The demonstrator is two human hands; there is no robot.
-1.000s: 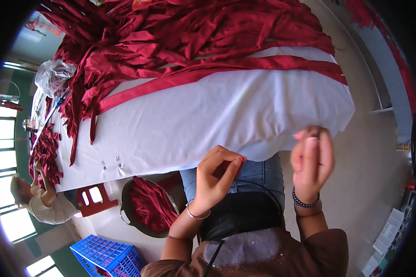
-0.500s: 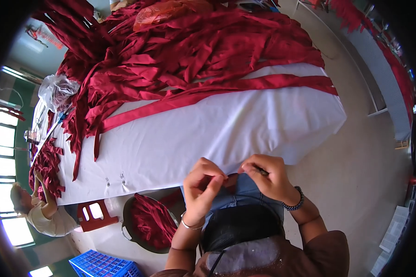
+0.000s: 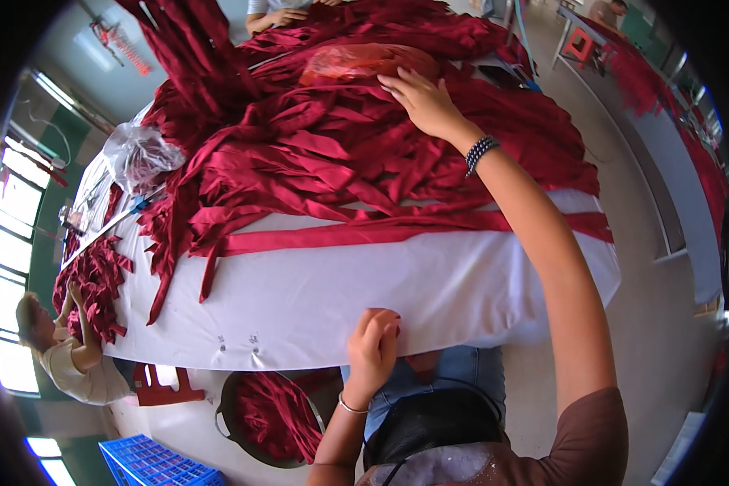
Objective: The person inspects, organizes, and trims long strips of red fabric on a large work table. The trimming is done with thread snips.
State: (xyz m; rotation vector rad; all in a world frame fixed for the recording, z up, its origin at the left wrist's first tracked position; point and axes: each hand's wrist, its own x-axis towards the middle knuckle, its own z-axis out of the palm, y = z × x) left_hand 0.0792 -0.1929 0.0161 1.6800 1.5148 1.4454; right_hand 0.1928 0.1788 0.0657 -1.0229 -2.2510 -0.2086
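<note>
My left hand is closed in front of my body, over the near edge of the white-covered table. A small dark red piece shows at its fingertips; its kind is too small to make out. Stretched far across the table, my right hand has its fingers extended, with the palm side hidden. It lies at the near right edge of a crumpled red plastic bag, above a heap of dark red fabric strips. One long red strip runs crosswise on the near side of the heap.
Below the table's near edge sits a dark tub of red strips, beside a red stool and a blue crate. A co-worker handles strips at the left; another's hands show beyond the heap. A clear plastic bag lies at left.
My right hand has left the spot beside my left hand and reached forward to the red bag. The dark thing seen in it before no longer shows. My left hand stays near my body.
</note>
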